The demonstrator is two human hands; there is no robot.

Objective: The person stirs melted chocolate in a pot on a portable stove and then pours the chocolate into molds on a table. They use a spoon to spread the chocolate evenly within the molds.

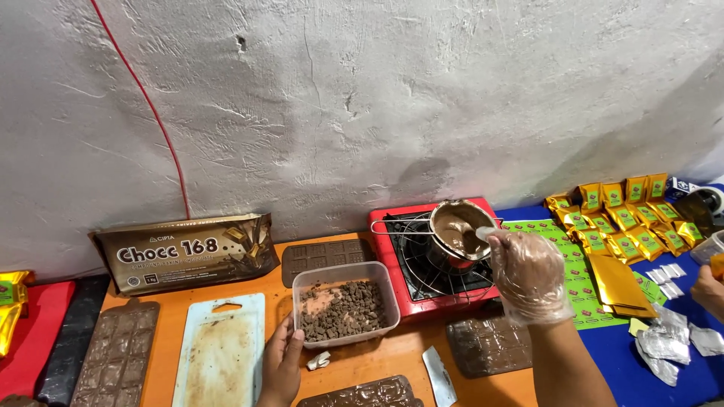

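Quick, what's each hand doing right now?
Left hand: open, resting against the plastic tub of chocolate bits.
Right hand: gloved, closed on a spoon in the pan.

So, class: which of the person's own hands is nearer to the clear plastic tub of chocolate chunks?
Left. The left hand touches the tub's front left corner. The gloved right hand is off to the tub's right, at the small pan on the red stove.

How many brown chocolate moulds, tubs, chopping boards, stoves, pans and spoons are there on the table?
Brown chocolate moulds: 4
Clear tub of chocolate bits: 1
Chopping board: 1
Red stove: 1
Pan of melted chocolate: 1
Spoon: 1
Total: 9
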